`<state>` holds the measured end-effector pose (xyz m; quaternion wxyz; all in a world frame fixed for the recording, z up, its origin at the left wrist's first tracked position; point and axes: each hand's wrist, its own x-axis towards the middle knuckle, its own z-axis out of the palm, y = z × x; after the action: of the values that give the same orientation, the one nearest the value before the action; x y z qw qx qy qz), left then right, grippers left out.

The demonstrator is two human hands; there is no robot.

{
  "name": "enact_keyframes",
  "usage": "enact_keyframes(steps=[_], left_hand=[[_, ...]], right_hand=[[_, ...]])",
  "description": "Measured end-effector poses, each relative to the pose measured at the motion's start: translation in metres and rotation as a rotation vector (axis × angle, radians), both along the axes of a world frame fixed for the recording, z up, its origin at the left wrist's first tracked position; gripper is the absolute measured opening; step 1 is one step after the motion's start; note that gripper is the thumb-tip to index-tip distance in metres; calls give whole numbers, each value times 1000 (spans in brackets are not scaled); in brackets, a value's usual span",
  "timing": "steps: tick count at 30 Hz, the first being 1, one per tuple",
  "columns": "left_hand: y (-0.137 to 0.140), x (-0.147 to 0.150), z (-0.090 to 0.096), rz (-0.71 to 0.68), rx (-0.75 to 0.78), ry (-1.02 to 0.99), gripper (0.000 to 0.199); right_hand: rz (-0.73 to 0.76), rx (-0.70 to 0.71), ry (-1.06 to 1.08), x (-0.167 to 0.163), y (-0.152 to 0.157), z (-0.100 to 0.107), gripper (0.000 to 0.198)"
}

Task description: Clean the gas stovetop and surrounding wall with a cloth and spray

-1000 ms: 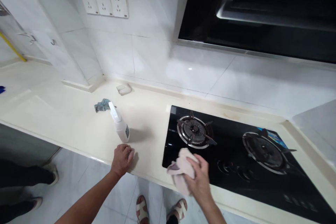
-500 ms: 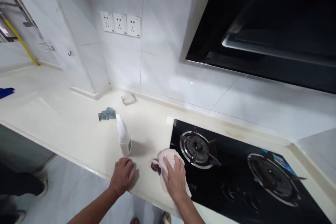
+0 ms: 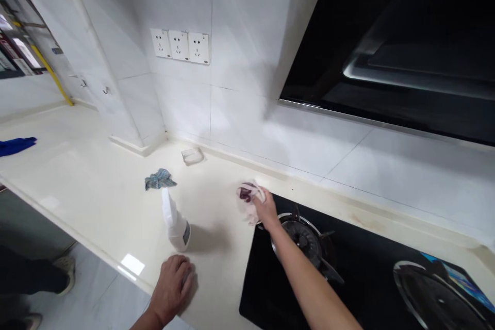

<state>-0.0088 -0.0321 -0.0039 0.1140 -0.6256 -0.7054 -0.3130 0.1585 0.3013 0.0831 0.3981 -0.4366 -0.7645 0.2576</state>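
Beside the stove (image 3: pixel 257 289), head view: we had the pale pink cloth (image 3: pixel 249 212) at the stove's left edge, near its far corner; blur hid whether it pressed on the bench (image 3: pixel 96 180) or hung just above.
Right hand (image 3: pixel 266 210): we kept it clamped on the cloth, a dark red patch showing in the folds, our forearm reaching across the left burner (image 3: pixel 303 237).
Left hand (image 3: pixel 173 284): we rested it palm down near the bench's front edge, fingers loosely curled; we could not tell whether they closed on anything underneath.
Spray bottle (image 3: pixel 178 229): it stood upright just beyond our left hand, its white head on top.
Grey-blue rag (image 3: pixel 160 180): we saw it crumpled on the bench behind the bottle.
Clear object (image 3: pixel 192 155): it lay near the wall, too indistinct for us to name.
Dark blue cloth (image 3: pixel 17 146): it lay at the far left.
Wall sockets (image 3: pixel 180 45): we counted three, side by side.
Floor: another person's shoe (image 3: pixel 65 270) showed at lower left.
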Motion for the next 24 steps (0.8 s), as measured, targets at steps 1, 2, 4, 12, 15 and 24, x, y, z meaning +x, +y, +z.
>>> enact_keyframes(steps=[1,2,4,12,15,24], left_hand=[[0,1,1,2,-1,1,14],[0,1,2,3,0,2,14],[-1,2,3,5,0,5,14],[-2,5,4,38,-16,36,15],[-1,8,5,52,-17,50,15],[-3,16,20,31,-37,12,14]], right_hand=[[-18,8,-13,8,20,12,52],[-39,19,-34,17,39,24,54],[-76,34,-112,38,72,41,56],[189,-116,-786,92,113,34,33],[256,-62,-920,83,111,32,59],[414,110,-978,-8,58,7,67]])
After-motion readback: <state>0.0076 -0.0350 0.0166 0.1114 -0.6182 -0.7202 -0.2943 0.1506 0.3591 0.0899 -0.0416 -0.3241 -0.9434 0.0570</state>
